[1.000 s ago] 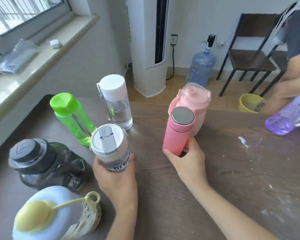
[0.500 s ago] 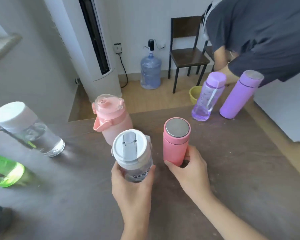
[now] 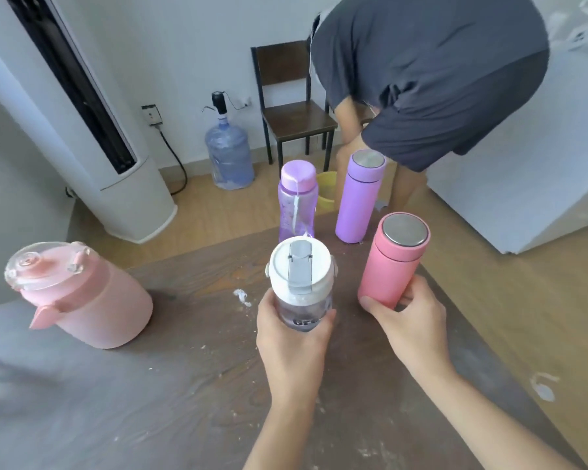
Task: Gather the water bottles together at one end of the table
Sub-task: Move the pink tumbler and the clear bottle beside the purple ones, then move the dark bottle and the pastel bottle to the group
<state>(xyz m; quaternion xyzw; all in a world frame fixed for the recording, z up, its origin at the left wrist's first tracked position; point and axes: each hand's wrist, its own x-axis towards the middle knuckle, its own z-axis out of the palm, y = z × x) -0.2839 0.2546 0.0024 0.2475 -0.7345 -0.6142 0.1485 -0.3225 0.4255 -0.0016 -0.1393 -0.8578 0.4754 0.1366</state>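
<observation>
My left hand [image 3: 291, 337] grips a clear bottle with a white and grey flip lid [image 3: 300, 270], held above the dark wooden table [image 3: 150, 401]. My right hand [image 3: 409, 325] holds a pink flask with a steel cap [image 3: 392, 261] by its base, just right of the clear bottle. At the table's far end stand a translucent purple bottle [image 3: 297, 201] and a matte purple flask [image 3: 358, 198]. A large pink jug with a clear lid [image 3: 82, 296] sits at the left.
A person in a dark shirt [image 3: 428, 72] bends over beyond the table's far right corner. On the floor behind are a white tower unit [image 3: 116, 164], a blue water jug [image 3: 230, 154], a chair [image 3: 292, 110] and a yellow bucket [image 3: 326, 195]. White specks dot the table.
Both hands have carried their bottles to the right toward the two purple bottles. The view swung right, so the green, clear and dark bottles at the left have left the frame.
</observation>
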